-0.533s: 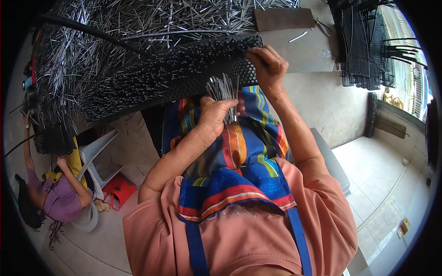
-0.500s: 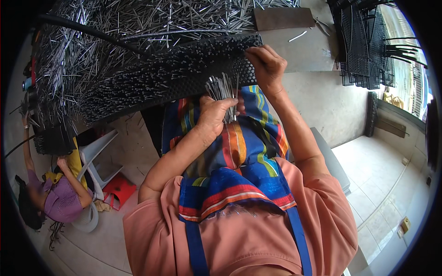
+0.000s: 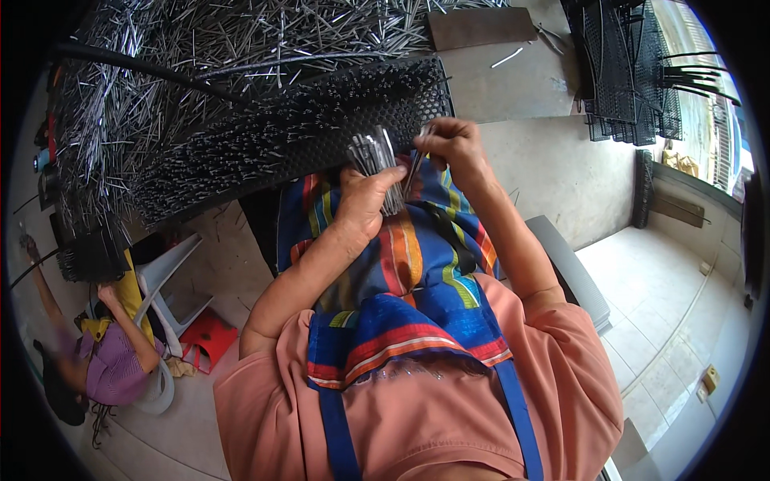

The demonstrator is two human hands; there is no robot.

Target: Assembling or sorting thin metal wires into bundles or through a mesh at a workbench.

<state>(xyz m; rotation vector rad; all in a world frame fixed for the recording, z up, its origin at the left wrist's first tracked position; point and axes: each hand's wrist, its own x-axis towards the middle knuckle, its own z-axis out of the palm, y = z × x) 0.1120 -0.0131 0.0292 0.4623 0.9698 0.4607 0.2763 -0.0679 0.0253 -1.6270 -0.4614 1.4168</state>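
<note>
My left hand (image 3: 362, 200) is closed round a bundle of thin, shiny grey strips (image 3: 375, 156), their upper ends fanning out above my thumb. Just right of the bundle, my right hand (image 3: 455, 151) pinches a thin strip (image 3: 415, 170) between thumb and fingers. Beyond both hands lies a long black perforated panel (image 3: 429, 104), tilted across the table in front of me. Dark strips stand upright in most of its holes; bare holes show along its near edge and at its right end.
A large heap of loose strips (image 3: 241, 40) covers the table behind the panel. A brown plate (image 3: 481, 28) and pliers (image 3: 552, 38) lie at the back right. Black mesh panels (image 3: 634, 72) hang farther right. Another person (image 3: 120, 361) works at the left beside a white chair (image 3: 168, 280).
My right hand has come down and left from the panel's right end to the bundle, where it pinches a strip. My left hand still grips the bundle in nearly the same place.
</note>
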